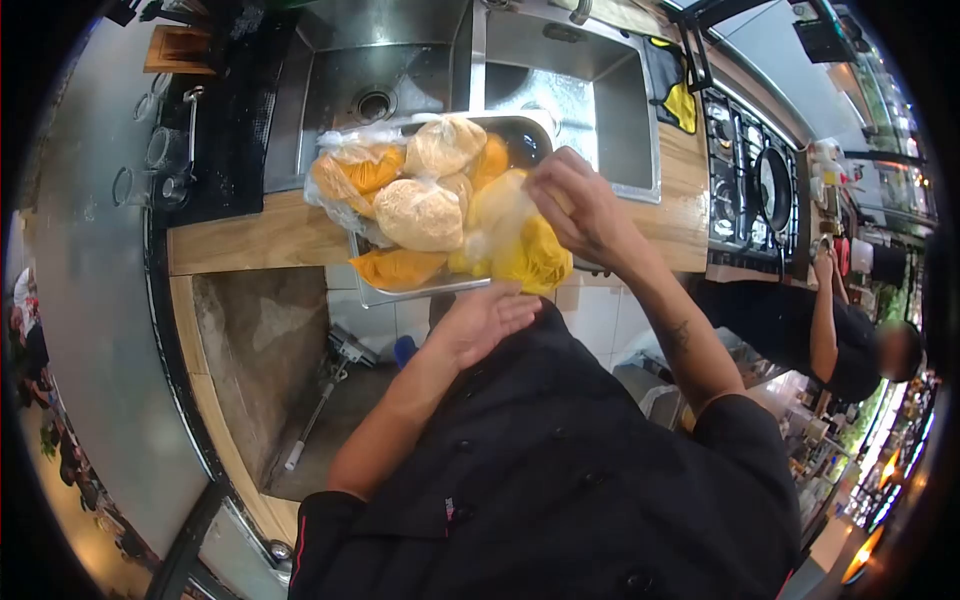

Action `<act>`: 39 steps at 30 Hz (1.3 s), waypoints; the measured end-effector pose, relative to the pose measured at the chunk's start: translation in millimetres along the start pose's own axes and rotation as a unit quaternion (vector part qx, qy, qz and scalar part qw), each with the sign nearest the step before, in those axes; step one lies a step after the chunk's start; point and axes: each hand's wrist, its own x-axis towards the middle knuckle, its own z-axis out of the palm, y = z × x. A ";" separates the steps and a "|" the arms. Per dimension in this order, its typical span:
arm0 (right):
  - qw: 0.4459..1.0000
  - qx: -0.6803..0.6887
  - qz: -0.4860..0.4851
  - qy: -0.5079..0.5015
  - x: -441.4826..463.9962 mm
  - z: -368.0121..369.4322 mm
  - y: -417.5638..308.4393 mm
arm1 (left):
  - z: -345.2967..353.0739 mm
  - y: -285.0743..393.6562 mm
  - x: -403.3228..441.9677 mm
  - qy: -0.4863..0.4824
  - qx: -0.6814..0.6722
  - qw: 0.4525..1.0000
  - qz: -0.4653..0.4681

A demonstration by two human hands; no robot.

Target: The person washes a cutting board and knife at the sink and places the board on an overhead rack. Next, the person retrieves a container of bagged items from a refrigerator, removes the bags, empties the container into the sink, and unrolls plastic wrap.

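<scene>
A metal tray (385,296) at the sink's front edge bears several clear plastic bags of food. A bag of bright yellow food (535,255) lies at its near right. My right hand (580,205) is closed, fingers pinched at the top of this bag's clear plastic. Beneath the bag's near side, my left hand (480,325) is open, fingers stretched out and close to it; whether they touch cannot be made out. Beside it lie a bag of pale crumbly food (418,214), a second pale bag (445,147) and a bag of orange food (398,268). Another orange bag (355,175) sits at the left.
A double steel sink (390,65) is behind the tray, set in a wooden counter (240,235). Glasses (165,150) stand on a black mat at the left. To the right is a gas stove (740,170) with a frying pan (772,188). A person in black (790,325) works beyond it.
</scene>
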 end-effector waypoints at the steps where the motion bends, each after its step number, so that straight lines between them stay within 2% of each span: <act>1: 0.999 -0.008 -0.044 -0.019 -2.0 -10.2 3.3 | 8.1 1.9 0.0 -0.002 0.001 1.000 0.006; 2: 0.999 -0.008 -0.047 -0.019 -7.0 -16.2 8.6 | 20.1 3.1 -7.0 0.022 0.016 1.000 -0.015; 3: 0.996 -0.002 -0.057 -0.069 -13.0 -19.2 14.9 | 32.3 3.1 -13.4 0.049 0.027 0.998 -0.035; 4: 0.990 0.008 -0.068 -0.124 -16.7 -19.3 20.9 | 46.2 0.5 -16.9 0.103 0.095 0.990 0.012; 5: 0.989 0.017 -0.072 -0.129 -17.6 -16.4 23.9 | 43.2 -6.2 -13.5 0.114 0.089 0.989 0.014; 6: 0.985 -0.002 -0.040 -0.166 -16.5 -14.0 25.5 | 37.9 -12.6 -7.3 0.172 0.206 0.961 0.065; 7: 0.982 -0.018 -0.061 -0.179 -14.1 -10.6 38.4 | 37.5 -16.9 -1.0 0.221 0.323 0.913 0.113; 8: 0.978 -0.034 -0.082 -0.191 -11.1 -7.4 51.6 | 41.9 -21.1 -0.3 0.262 0.373 0.875 0.160; 9: 0.980 -0.040 -0.077 -0.176 -4.0 -10.6 55.7 | 50.9 -18.9 1.5 0.252 0.387 0.872 0.162; 11: 0.988 0.034 -0.134 -0.068 2.0 -12.3 58.1 | 76.3 -14.0 -6.9 0.294 0.352 0.858 0.232; 12: 0.988 0.043 -0.134 -0.066 6.2 -12.7 61.7 | 90.2 -7.1 -13.9 0.300 0.356 0.855 0.229; 14: 0.972 0.119 -0.201 0.001 23.1 -11.0 61.6 | 117.7 20.2 -28.6 0.317 0.474 0.769 0.288; 15: 0.969 0.126 -0.210 0.005 29.9 -14.0 57.8 | 125.8 32.0 -32.6 0.326 0.477 0.762 0.292; 17: 0.980 0.151 -0.008 -0.129 38.1 -21.2 51.1 | 138.2 50.9 -38.8 0.366 0.512 0.704 0.330; 18: 0.981 0.168 -0.021 -0.095 39.3 -20.3 49.1 | 143.9 57.0 -44.3 0.367 0.516 0.700 0.331; 20: 0.980 0.182 -0.018 -0.081 42.6 -22.6 40.3 | 150.4 69.9 -53.3 0.362 0.586 0.653 0.314; 21: 0.978 0.193 -0.013 -0.075 43.4 -23.4 36.3 | 149.3 73.2 -56.4 0.357 0.591 0.652 0.314; 23: 0.987 0.149 -0.012 -0.066 48.9 -20.3 38.7 | 147.2 81.9 -61.8 0.329 0.594 0.624 0.387; 26: 0.996 0.082 0.012 -0.039 50.8 -19.6 46.6 | 158.3 97.1 -80.9 0.328 0.575 0.614 0.429; 27: 0.998 0.056 0.034 -0.017 47.2 -24.4 54.8 | 163.6 103.0 -86.5 0.308 0.581 0.617 0.433; 28: 0.999 0.013 -0.023 0.031 38.0 -17.2 73.2 | 168.2 108.3 -92.2 0.285 0.558 0.645 0.438; 29: 0.999 -0.001 -0.014 0.044 27.7 -28.7 67.9 | 170.8 114.4 -94.1 0.264 0.535 0.671 0.440; 31: 0.998 0.010 0.048 0.035 -0.8 -40.6 41.7 | 181.0 123.9 -86.1 0.225 0.519 0.677 0.470; 33: 0.988 0.086 0.107 0.074 -21.9 -34.4 38.7 | 197.7 138.5 -78.8 0.269 0.658 0.554 0.434; 34: 0.978 0.107 0.153 0.087 -32.3 -34.1 37.7 | 200.8 146.7 -68.4 0.261 0.689 0.516 0.436; 39: 0.966 0.097 0.174 0.166 -76.2 -34.7 44.0 | 233.8 180.0 -4.5 0.216 0.713 0.489 0.455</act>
